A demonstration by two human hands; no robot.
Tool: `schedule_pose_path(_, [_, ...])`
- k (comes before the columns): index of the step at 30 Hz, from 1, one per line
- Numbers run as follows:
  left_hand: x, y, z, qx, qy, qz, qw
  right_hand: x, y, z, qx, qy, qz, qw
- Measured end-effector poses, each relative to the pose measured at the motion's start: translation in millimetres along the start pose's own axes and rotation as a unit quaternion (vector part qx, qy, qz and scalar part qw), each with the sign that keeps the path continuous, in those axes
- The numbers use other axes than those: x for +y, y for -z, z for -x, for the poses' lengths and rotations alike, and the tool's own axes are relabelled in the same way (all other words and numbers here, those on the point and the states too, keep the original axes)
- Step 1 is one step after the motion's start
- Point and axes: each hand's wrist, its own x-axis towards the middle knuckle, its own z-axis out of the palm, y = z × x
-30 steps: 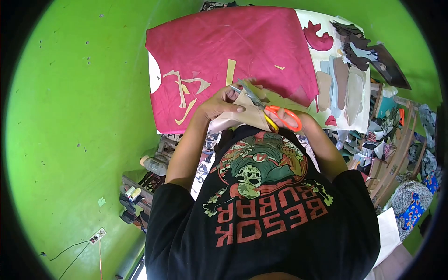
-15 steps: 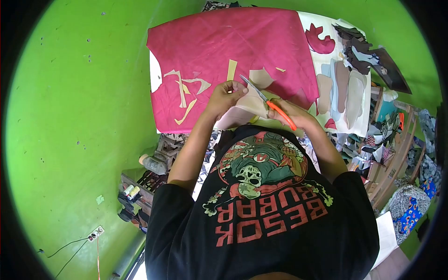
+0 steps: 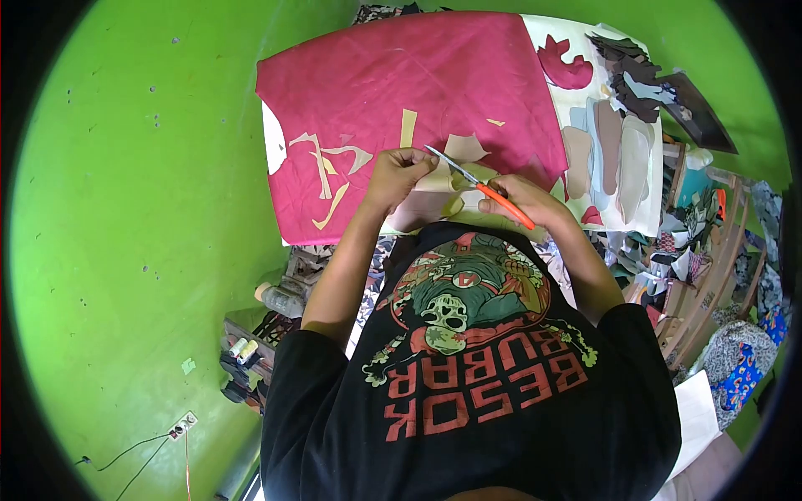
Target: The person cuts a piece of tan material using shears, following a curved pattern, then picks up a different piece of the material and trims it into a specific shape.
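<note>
My right hand [image 3: 520,199] is closed on the orange handles of a pair of scissors [image 3: 505,206], whose blades point up and left. The blade tips are close to the fingers of my left hand [image 3: 401,178], which pinches the edge of a pale beige piece of material [image 3: 434,182]. This piece hangs between the hands, in front of my body. Beneath lies a large crimson sheet [image 3: 401,67], with a beige offcut [image 3: 466,149], a yellow strip [image 3: 408,128] and curved scraps [image 3: 323,171] on it.
On the table's right side are long cut pieces [image 3: 607,142] in brown, blue and beige, a curved red scrap [image 3: 565,68] and dark scraps [image 3: 626,71]. A wooden rack [image 3: 714,275] with cloth scraps stands at the right. A bottle [image 3: 282,299] lies at the lower left.
The beige piece between my hands has shifted and shows more yellow at the scissors. My left hand has moved slightly left. The whole view has shifted a little.
</note>
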Motion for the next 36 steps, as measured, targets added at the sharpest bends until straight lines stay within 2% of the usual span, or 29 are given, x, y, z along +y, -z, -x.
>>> schedule_pose_path(4, [5, -8, 3, -0.008, -0.023, 0.017, 1.000, -1, 1, 5, -0.017, -0.014, -0.059, 0.998])
schedule_pose_path(6, [13, -14, 8, -0.001, -0.044, 0.009, 0.999, -2, 0, 5, -0.022, -0.041, -0.052, 0.998])
schedule_pose_path(10, [12, -12, 12, 0.003, -0.075, -0.024, 0.997, -8, 0, 9, -0.018, -0.027, -0.037, 0.999])
schedule_pose_path(11, [12, -11, 13, 0.003, -0.077, -0.024, 0.997, -7, 0, 10, -0.006, -0.013, 0.007, 1.000])
schedule_pose_path(14, [18, -11, 20, -0.026, -0.091, -0.056, 0.994, 6, -4, 8, 0.004, 0.004, 0.084, 0.996])
schedule_pose_path(16, [20, -9, 22, -0.114, -0.087, -0.071, 0.987, 15, -6, 10, 0.003, 0.005, 0.118, 0.993])
schedule_pose_path(17, [20, -10, 25, -0.115, -0.089, -0.070, 0.987, 19, -7, 11, 0.001, 0.018, 0.127, 0.992])
schedule_pose_path(19, [30, -16, 34, -0.137, -0.132, -0.050, 0.980, 6, -5, 20, 0.001, 0.031, 0.138, 0.990])
schedule_pose_path(21, [27, -17, 35, -0.145, -0.143, -0.028, 0.979, -20, 0, 36, -0.043, -0.065, 0.003, 0.997])
schedule_pose_path(23, [22, -17, 31, -0.152, -0.153, -0.006, 0.976, -11, -5, 38, -0.034, -0.052, -0.003, 0.998])
schedule_pose_path(25, [19, -17, 25, -0.176, -0.254, -0.186, 0.933, -8, -6, 40, -0.026, -0.041, -0.011, 0.999])
schedule_pose_path(26, [17, -19, 24, -0.177, -0.256, -0.185, 0.932, -7, -5, 41, -0.047, -0.066, -0.005, 0.997])
schedule_pose_path(28, [21, -27, 27, -0.195, -0.174, -0.141, 0.955, -7, -3, 44, -0.065, -0.093, 0.000, 0.993])
schedule_pose_path(29, [23, -30, 29, -0.197, -0.175, -0.141, 0.954, -7, -2, 46, -0.067, -0.084, 0.006, 0.994])
schedule_pose_path(31, [27, -33, 32, -0.219, -0.095, -0.112, 0.965, -5, -2, 50, -0.068, -0.074, 0.011, 0.995])
schedule_pose_path(32, [27, -33, 31, -0.220, -0.095, -0.112, 0.964, -4, -2, 52, -0.055, -0.051, 0.013, 0.997])
schedule_pose_path(34, [28, -32, 30, -0.266, -0.014, -0.086, 0.960, 0, 0, 55, -0.045, -0.028, 0.015, 0.998])
schedule_pose_path(36, [31, -34, 34, -0.258, -0.021, -0.059, 0.964, 4, 3, 55, -0.046, -0.011, 0.038, 0.998])
